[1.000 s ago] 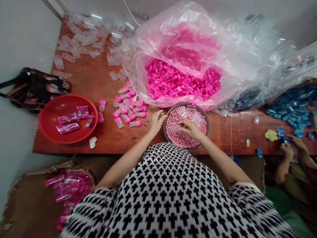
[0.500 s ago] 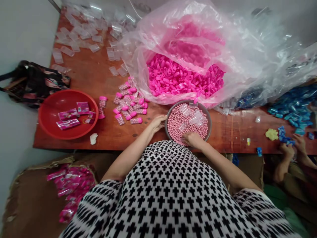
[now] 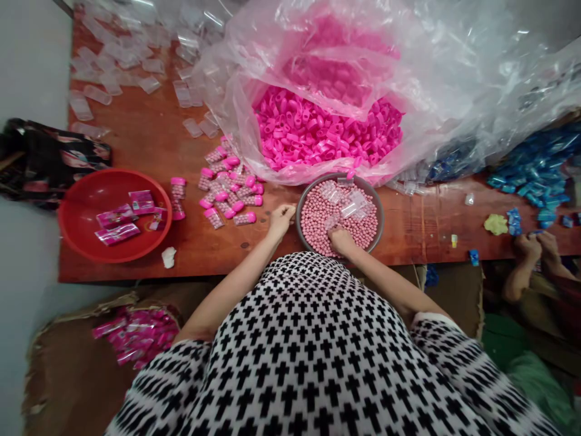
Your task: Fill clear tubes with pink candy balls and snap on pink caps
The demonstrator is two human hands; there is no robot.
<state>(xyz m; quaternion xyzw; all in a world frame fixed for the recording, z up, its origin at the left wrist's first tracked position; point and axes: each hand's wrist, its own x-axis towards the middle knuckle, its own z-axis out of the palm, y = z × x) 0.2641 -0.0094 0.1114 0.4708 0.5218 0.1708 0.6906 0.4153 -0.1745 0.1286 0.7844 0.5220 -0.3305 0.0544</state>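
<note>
"Where is the person's right hand?"

"Down in the pink beads, its fingertips buried just beside a small clear case. Whether it grips anything, one cannot tell."

"And the left hand?"

"Fingers curled, just left of the gray bowl that holds the beads. Whether it pinches something is too small to tell."

"What else lies near?"

"More clear cases on the beads, filled bottles with pink tops left of the bowl, and an open plastic bag of pink caps behind it."
</note>
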